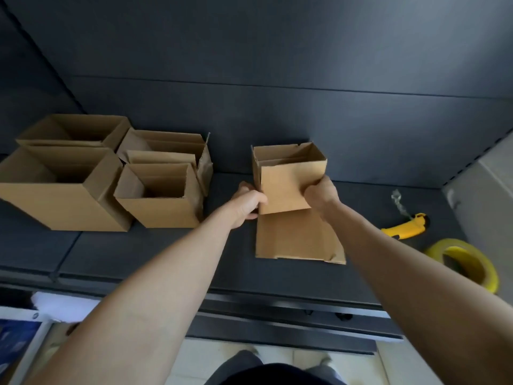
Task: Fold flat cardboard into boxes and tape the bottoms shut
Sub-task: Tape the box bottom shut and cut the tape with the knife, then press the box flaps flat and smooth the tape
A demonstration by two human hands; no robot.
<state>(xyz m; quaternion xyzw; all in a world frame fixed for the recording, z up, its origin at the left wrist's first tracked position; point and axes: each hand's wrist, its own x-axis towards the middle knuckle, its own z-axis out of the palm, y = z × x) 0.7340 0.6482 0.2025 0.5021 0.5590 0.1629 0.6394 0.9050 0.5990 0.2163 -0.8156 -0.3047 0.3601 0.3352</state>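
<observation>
Cardboard box [288, 176] sits up between both hands, open on top. Both arms reach straight out. The left hand [247, 204] grips its left edge, and the right hand [319, 194] pinches its right side. Flat cardboard [297, 237] lies just below the hands.

Looks like a shop's packing spot: dark metal shelving [166, 254], made-up cartons [63, 201], tape roll [487, 276], yellow cutter [405, 227].
</observation>
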